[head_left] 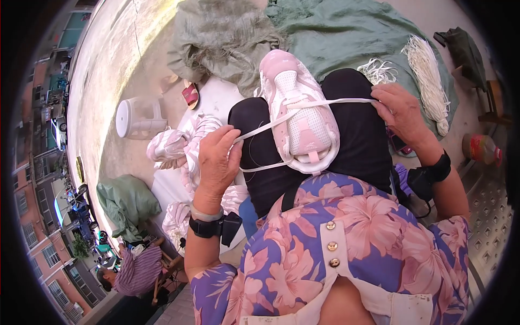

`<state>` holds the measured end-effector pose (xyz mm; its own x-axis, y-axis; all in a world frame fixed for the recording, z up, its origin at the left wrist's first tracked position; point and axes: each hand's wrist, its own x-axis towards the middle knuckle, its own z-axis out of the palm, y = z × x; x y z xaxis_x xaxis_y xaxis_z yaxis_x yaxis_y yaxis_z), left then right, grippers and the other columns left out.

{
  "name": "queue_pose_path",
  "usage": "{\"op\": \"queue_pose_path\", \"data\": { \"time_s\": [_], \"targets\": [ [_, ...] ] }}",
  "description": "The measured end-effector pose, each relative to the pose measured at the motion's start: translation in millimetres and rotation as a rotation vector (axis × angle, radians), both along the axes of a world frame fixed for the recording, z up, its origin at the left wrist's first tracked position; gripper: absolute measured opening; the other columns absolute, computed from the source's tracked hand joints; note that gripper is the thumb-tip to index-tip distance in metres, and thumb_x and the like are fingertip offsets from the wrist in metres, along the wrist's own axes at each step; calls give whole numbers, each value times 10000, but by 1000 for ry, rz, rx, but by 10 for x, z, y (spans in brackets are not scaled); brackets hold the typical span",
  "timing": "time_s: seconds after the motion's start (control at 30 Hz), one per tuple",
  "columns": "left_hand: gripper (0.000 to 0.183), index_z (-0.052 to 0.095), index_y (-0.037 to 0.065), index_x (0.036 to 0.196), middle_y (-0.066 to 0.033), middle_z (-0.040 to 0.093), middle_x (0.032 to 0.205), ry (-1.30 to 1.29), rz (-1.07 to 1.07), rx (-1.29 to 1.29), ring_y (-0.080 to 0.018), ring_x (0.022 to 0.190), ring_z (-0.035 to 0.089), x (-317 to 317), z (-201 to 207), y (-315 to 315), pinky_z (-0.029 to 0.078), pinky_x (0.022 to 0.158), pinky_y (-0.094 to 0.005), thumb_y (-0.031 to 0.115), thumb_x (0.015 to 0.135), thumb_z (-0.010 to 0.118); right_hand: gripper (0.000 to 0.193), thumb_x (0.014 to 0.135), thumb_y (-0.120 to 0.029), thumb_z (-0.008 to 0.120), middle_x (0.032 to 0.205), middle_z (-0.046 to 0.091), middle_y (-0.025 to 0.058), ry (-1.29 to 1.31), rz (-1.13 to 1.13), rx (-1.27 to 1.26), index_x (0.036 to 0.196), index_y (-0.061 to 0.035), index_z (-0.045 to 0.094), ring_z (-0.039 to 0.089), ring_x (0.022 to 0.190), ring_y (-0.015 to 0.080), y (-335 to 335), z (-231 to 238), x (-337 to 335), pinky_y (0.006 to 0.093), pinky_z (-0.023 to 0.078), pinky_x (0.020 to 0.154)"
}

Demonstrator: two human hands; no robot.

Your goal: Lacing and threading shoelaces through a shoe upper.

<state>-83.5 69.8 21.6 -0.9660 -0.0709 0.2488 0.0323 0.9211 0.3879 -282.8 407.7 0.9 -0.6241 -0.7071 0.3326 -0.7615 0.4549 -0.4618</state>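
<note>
- At the far left of the frame, parked vehicles (84,214) stand before building fronts (40,233).
- Lower left: a co-worker in a striped shirt (140,272) is seated near a crumpled green sack (127,203).
- Left of centre, a white plastic stool (143,118) stands just beside pink-and-white sneakers (168,147) heaped on a pale sheet; a red sandal (190,95) lies above them in the frame.
- The left hand (216,160), left of centre, has thumb and index finger pinching a white shoelace (346,101); a black strapped device (208,227) circles that forearm.
- At the centre, a pink-and-white sneaker (304,103) rests on the lap between knees in black trousers (360,141), toe toward the top of the frame, heel tab toward the bottom. The lace crosses its tongue and stretches out to both hands.
- Right of centre, the right hand (400,112) has its fingers pressed together on the lace's other stretch.
- Upper right: a hank of white cord (428,81) lies along the edge of a green tarp (346,32).
- At the right edge, a plastic bottle (481,149) with a red cap stands above a patterned metal plate (490,208) in the frame.
</note>
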Motion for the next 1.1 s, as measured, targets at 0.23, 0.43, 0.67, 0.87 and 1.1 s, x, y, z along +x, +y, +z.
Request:
{"op": "queue_pose_path", "data": {
  "time_s": [0.23,0.43,0.67,0.87,1.1],
  "targets": [
    [357,560,33,1045,-99,605,881,42,-223,-182,-264,826,575,-498,46,567,427,730,-355,-17,693,598,301,697,-31,601,817,571,72,199,211,-72,996,-43,571,574,787,256,-614,-39,286,365,459,737],
    [274,574,25,1005,-101,582,736,11,-133,-114,-265,693,584,-394,-38,513,451,633,-353,-35,738,578,245,745,-81,601,704,490,49,128,198,-37,985,-53,560,532,608,218,-492,-102,244,346,441,561],
    [133,582,39,947,-143,584,742,-98,17,179,-328,659,594,51,-4,154,460,555,-377,27,815,577,343,723,-58,672,662,454,55,241,288,54,1046,-49,557,527,550,209,46,-41,-1,330,415,459],
    [125,590,60,936,-124,577,714,-84,137,-60,-317,639,583,715,-42,-519,450,547,-378,34,814,581,389,720,0,668,672,502,92,328,219,83,1083,-40,535,516,545,257,556,49,-190,356,403,462],
    [108,599,69,931,-123,608,757,-97,358,-318,-314,684,603,1293,167,-1200,473,582,-375,64,826,573,357,767,90,543,734,496,135,334,213,291,1116,17,522,510,614,269,1648,176,-546,345,388,506]
  ]
}}
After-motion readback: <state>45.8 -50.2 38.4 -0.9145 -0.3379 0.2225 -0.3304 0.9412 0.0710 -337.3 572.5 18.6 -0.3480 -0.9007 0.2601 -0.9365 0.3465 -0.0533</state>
